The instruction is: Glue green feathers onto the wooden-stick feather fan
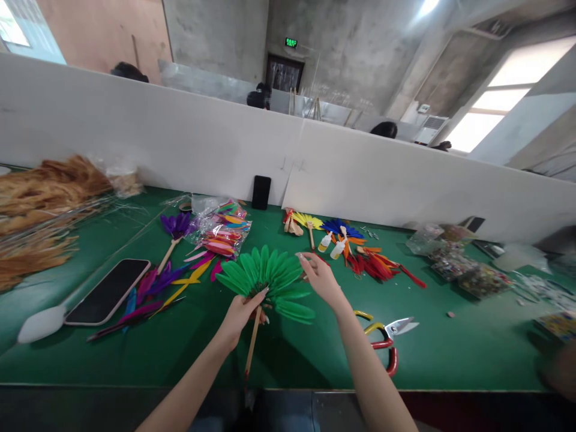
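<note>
Things lay around the feather fan (265, 269).
On the table (441, 354), a phone (108, 292) lay at nine o'clock, a feather packet (225, 234) at eleven, bottles (337, 248) at two, bags (481, 279) at three, scissors (391, 329) at four; the partition (189, 138) stood behind at twelve.

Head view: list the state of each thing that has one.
Green fan: spread, held by the left hand
Right hand: raised beside that fan, contact unclear
Scissors: lying, blades slightly apart
Large phone: flat, screen dark
Small phone: leaning against the partition
Purple fan: spread, lying down
Exit sign: lit
Ceiling light: lit
</note>
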The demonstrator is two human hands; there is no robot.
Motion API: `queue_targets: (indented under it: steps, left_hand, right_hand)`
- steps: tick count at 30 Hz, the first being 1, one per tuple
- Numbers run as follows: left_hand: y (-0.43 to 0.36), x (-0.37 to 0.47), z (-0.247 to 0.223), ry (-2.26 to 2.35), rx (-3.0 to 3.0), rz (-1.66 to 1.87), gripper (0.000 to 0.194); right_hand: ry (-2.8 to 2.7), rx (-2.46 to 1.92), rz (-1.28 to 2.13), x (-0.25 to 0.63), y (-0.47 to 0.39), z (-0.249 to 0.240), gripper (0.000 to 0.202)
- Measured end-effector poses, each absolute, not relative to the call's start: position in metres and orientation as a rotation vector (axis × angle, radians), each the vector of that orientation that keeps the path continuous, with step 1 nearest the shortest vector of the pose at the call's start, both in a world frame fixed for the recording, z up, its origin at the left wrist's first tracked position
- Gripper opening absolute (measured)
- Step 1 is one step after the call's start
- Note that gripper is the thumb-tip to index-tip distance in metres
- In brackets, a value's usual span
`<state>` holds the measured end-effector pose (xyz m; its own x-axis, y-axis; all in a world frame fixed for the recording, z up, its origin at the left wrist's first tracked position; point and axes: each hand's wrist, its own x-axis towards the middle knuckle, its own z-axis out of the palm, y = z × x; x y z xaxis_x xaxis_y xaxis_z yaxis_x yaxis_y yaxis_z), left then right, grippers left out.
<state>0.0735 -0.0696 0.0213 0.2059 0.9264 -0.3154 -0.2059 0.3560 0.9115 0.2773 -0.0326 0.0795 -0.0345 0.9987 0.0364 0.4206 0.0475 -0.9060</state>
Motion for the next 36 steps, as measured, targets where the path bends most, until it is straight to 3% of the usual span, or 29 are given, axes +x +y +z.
queue_targets:
  steps: [10, 15, 25, 36]
  left_hand:
    - [-0.071, 0.074, 0.033, 1.069, 0.886, 0.909, 0.037]
    - [-0.071, 0.074, 0.03, 1.083, 0.908, 0.91, 0.038]
    - [-0.072, 0.075, 0.032, 1.093, 0.951, 0.884, 0.041]
    - [-0.072, 0.076, 0.027, 1.104, 0.931, 0.892, 0.043]
  right_hand:
    - [-1.564, -1.452, 1.259, 0.285, -0.063, 0.074, 0.034]
    - [-1.512, -1.443, 1.16, 0.282, -0.063, 0.075, 0.03]
    - [-1.563, -1.474, 0.855, 0.273, -0.06, 0.079, 0.065]
    - [-1.558, -1.478, 0.828, 0.274, -0.059, 0.07, 0.068]
